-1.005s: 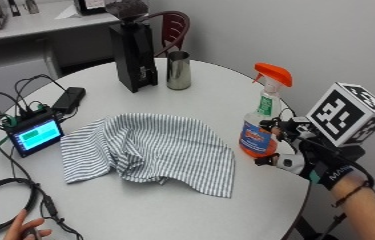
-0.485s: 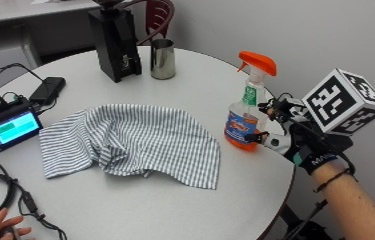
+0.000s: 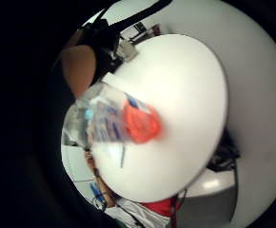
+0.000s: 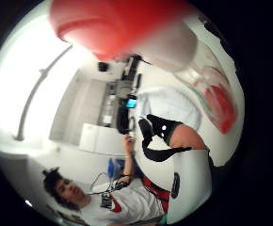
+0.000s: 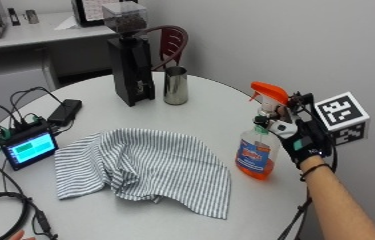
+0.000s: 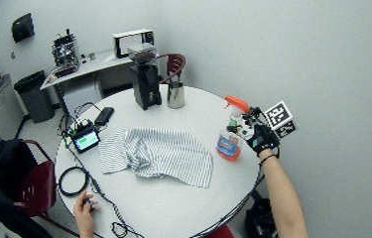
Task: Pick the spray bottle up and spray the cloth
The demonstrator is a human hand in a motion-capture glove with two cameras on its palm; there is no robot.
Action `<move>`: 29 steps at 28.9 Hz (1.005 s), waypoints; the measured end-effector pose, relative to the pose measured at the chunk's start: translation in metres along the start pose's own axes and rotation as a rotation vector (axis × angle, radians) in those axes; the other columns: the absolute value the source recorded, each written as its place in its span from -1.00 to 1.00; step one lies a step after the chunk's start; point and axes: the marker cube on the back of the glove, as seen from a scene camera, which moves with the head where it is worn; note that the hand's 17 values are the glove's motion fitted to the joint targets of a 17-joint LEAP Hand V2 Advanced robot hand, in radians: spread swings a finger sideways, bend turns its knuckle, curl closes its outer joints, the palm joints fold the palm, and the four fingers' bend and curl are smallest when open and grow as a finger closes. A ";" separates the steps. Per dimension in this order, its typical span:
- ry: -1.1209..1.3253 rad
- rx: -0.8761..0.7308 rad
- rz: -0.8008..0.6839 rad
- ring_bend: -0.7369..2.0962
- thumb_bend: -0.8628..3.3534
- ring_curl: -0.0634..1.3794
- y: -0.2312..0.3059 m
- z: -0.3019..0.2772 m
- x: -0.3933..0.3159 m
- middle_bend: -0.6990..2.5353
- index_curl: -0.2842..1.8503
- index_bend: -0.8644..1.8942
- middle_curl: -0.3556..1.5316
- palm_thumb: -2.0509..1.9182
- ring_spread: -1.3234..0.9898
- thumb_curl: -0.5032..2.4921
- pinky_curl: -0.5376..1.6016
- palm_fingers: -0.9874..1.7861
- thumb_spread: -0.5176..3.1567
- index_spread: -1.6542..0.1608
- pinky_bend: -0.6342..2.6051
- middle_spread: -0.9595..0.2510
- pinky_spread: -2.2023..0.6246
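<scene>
A round white tabletop (image 5: 200, 115) is seen carrying everything. A striped cloth (image 5: 144, 167) is spread rumpled across its middle. A black coffee grinder (image 5: 128, 60) and a steel pitcher (image 5: 176, 86) are set at the far side, a small lit screen (image 5: 27, 149) near the cloth's other edge. The spray bottle (image 5: 259, 150), upright near the tabletop's edge beside the cloth, is grasped at the neck by the gloved right hand (image 5: 301, 140), its grip closed round it.
</scene>
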 end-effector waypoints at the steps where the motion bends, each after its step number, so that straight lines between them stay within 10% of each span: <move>1: -0.065 -0.002 -0.012 -0.15 -0.59 -0.46 0.001 -0.001 0.008 -0.40 -0.62 -0.38 -0.27 0.37 0.20 -0.48 -0.16 0.03 -0.20 0.44 -0.28 0.57 0.70; 13: -0.143 0.073 -0.087 0.04 -0.56 -0.40 0.002 -0.004 0.006 -0.21 -0.76 -0.47 -0.18 0.51 0.07 -0.42 -0.15 0.38 -0.25 0.42 -0.17 0.43 0.55; 29: -0.154 -0.051 -0.106 0.12 -0.57 -0.28 0.002 0.002 -0.008 -0.14 -0.68 -0.32 -0.10 0.60 0.04 -0.30 -0.16 0.33 -0.45 0.39 -0.31 0.35 0.53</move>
